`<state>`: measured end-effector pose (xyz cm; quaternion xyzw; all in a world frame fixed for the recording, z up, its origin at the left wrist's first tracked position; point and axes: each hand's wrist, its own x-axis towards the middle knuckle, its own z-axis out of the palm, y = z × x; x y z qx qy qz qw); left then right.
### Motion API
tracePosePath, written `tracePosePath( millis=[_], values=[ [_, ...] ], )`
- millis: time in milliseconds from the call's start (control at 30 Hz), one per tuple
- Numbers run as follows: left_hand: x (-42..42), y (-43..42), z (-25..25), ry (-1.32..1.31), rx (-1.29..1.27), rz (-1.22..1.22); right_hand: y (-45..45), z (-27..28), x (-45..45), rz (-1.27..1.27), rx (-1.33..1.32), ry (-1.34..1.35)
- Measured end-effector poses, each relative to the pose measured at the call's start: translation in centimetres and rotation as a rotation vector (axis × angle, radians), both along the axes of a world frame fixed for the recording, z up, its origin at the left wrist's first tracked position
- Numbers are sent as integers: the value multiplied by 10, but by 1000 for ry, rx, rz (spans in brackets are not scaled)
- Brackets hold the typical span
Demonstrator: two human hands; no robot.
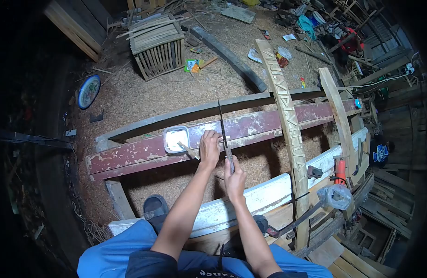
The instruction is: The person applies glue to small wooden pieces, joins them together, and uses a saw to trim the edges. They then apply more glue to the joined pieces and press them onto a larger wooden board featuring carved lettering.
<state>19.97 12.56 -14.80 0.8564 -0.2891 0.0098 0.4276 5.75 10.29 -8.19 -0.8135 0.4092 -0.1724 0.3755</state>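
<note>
Red-painted plank, worn and flaking, serves as the work surface. The person's right hand is closed firmly around the handle of a long-bladed tool, held just off the plank's near edge; the blade reaches across the plank's width in view, its tip appearing past the far edge. The left hand is at the near part of the plank, fingers bent beside the blade; whether they pinch a small piece cannot be told.

An open tub with white contents stands on the plank, left of the left hand, a wooden strip at its near right corner, reaching to the plank's near edge.

Progress, as judged: no fresh cut is visible at the blade, so the amount completed there cannot be assessed. A carved timber, lying across the plank towards its right end, bears notched patterning along most of its length; its near end appears bare. The plain timber further right shows no carving.
</note>
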Motion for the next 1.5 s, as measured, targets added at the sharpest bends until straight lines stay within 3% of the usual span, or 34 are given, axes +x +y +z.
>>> tracePosePath(
  millis=[100, 167, 300, 467, 567, 633, 700, 967, 1267, 1500],
  values=[
    [4, 2, -3, 34, -21, -34, 2, -9, -1, -13, 59, 34],
    [7, 4, -6, 45, -44, -76, 6, -34, -1, -49, -78, -84],
    [2, 7, -1, 1, -52, -70, 0, -9, -8, -27, 102, -8],
    [0, 8, 2, 0, -55, -64, 8, -9, -7, -43, 47, -77],
    [5, 5, -2, 35, -48, -53, 7, 1, 0, -71, 44, -137],
    [5, 8, -5, 30, -76, -77, 10, 7, 5, -179, -27, -345],
    [-2, 11, -9, 22, -49, -72, -2, 8, 3, -127, 65, -121],
    [-1, 10, -9, 31, -121, -45, -6, -18, 8, -63, -3, 30],
    [0, 5, -5, 74, -90, -14, -8, -23, 2, -56, 0, -59],
    [-3, 4, -2, 89, -112, 3, -2, -15, 13, -75, 48, 31]
  ],
)
